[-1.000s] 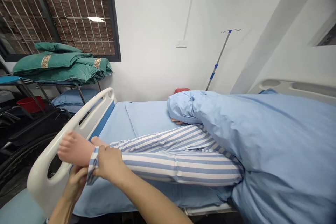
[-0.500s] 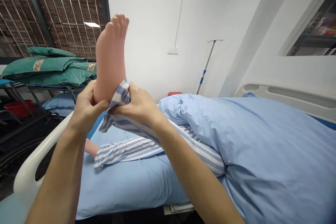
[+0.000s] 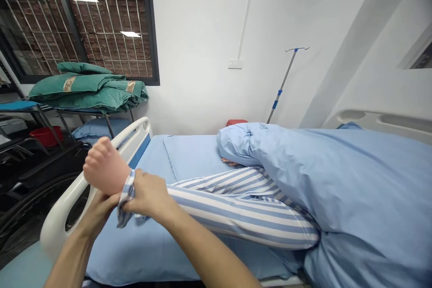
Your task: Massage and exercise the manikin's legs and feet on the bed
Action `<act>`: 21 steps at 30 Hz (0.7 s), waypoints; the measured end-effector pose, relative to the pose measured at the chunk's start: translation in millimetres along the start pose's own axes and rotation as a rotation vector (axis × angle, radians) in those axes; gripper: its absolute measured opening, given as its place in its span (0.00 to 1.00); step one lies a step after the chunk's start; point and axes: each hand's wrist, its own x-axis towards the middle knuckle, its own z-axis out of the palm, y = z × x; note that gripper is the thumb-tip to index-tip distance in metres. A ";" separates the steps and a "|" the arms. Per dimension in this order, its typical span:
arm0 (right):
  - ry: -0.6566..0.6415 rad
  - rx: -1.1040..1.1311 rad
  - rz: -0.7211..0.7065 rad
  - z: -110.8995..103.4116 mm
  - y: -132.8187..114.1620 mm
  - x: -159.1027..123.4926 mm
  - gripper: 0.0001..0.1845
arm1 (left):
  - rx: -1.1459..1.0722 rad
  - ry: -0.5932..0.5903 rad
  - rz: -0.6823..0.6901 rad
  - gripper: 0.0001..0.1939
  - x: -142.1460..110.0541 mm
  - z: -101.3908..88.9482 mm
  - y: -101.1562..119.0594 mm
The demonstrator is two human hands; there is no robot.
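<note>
My right fingers (image 3: 139, 184) are pinched closed on the striped pyjama cuff (image 3: 125, 198), thumb on top, the cloth bunched up at the ankle. My left fingers (image 3: 107, 201) curl under the ankle and behind the heel, partly hidden by the foot, holding it up off the bed. So right hand (image 3: 146, 193) on the cloth, left hand (image 3: 97, 213) on the skin, the two touching or nearly so just below the cuff. The bare foot (image 3: 104, 166) is lifted, toes pointing up and left, right beside the white plastic bed end (image 3: 56, 229) and overlapping it in view. The blue-and-white striped trouser leg (image 3: 243, 220) runs from my hands along the blue bed sheet (image 3: 141, 252) and goes under the light blue duvet (image 3: 337, 180). A second striped leg lies behind it. Farther off: an IV pole (image 3: 282, 85) by the wall, green quilts (image 3: 87, 92) stacked on a metal rack, a red basin (image 3: 45, 137) low on the left, and a dark wheelchair wheel (image 3: 20, 225) beside the bed.
</note>
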 end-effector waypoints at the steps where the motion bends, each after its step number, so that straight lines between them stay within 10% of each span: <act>1: -0.031 -0.012 0.004 17.8 -0.6 0.6 0.31 | -0.052 0.042 -0.048 0.26 -2.6 -6.8 -17.6; 12: -0.332 -0.124 0.150 218.9 20.9 -25.8 0.36 | -0.426 0.491 -0.416 0.15 -24.7 -45.7 -224.7; 21: -0.309 -0.141 0.161 243.7 28.4 -33.5 0.37 | -0.402 0.566 -0.431 0.10 -27.4 -42.8 -256.9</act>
